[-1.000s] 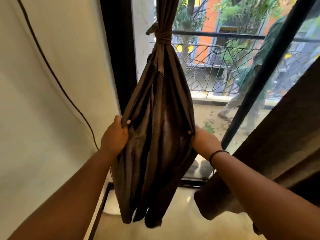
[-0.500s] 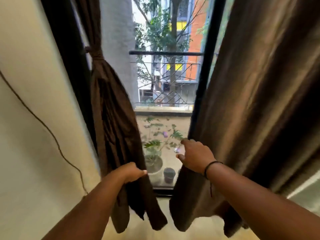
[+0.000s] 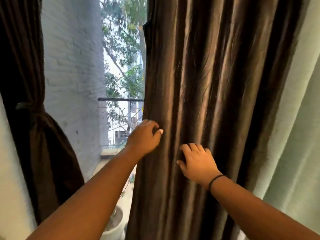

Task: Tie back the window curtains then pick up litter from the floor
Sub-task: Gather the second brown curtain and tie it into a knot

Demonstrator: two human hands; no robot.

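The right brown curtain (image 3: 216, 84) hangs loose in long folds and fills the middle and right of the view. My left hand (image 3: 144, 137) pinches its left edge with thumb and curled fingers. My right hand (image 3: 195, 161), with a black band on the wrist, presses spread fingers into a fold a little lower and to the right. The left brown curtain (image 3: 43, 144) hangs at the left edge, gathered and bound by a tie (image 3: 29, 108) at its waist. No floor or litter shows.
Between the curtains the window glass shows a white brick wall (image 3: 72, 75), a balcony railing (image 3: 121, 99) and trees. A white plant pot (image 3: 114, 222) stands low behind the glass. Pale wall (image 3: 297, 153) runs down the right side.
My view has swung right and up from the tied left curtain. My left hand let go of that curtain and moved to the right curtain's edge; my right hand shifted onto its folds.
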